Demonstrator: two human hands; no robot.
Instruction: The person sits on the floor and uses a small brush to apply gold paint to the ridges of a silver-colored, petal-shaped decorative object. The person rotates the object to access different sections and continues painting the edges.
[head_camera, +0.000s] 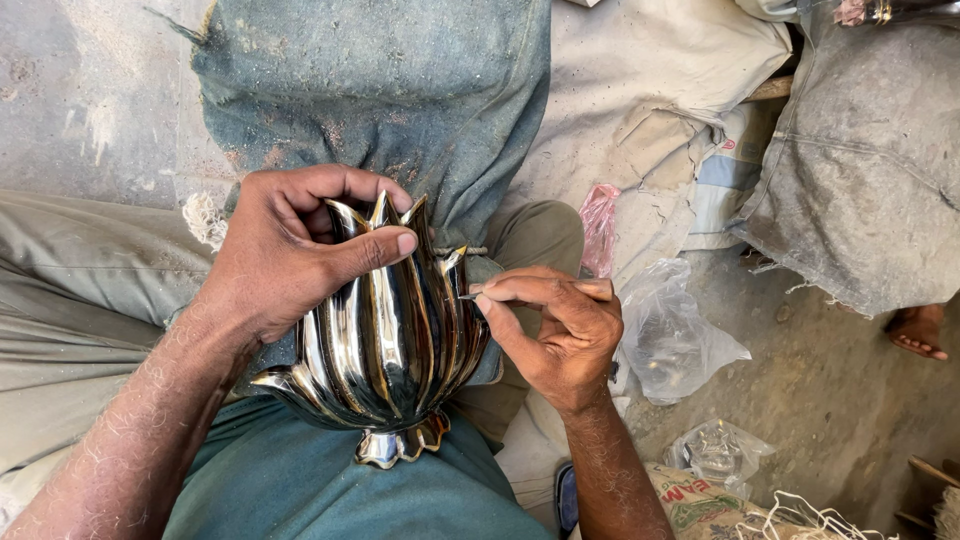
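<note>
Fingers of left hand (290, 245) clasping polished lotus-shaped metal vessel (385, 345), right hand (560, 330) pinching thin tool (468, 295) against it

A single head-worn camera looks steeply down from close above onto the person's own lap and the dusty concrete floor (830, 390) beyond it. The forearms enter from the bottom edge, filling the frame's centre. No second view exists.

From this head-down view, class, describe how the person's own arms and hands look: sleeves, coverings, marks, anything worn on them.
Both forearms are bare up to the frame edge, with no sleeves, gloves, watch or bracelet in view. The left hand and right hand show no rings. Fine pale hairs, with what may be light dust, cover the left forearm; the right forearm looks less dusty. Fingernails are short.
</note>
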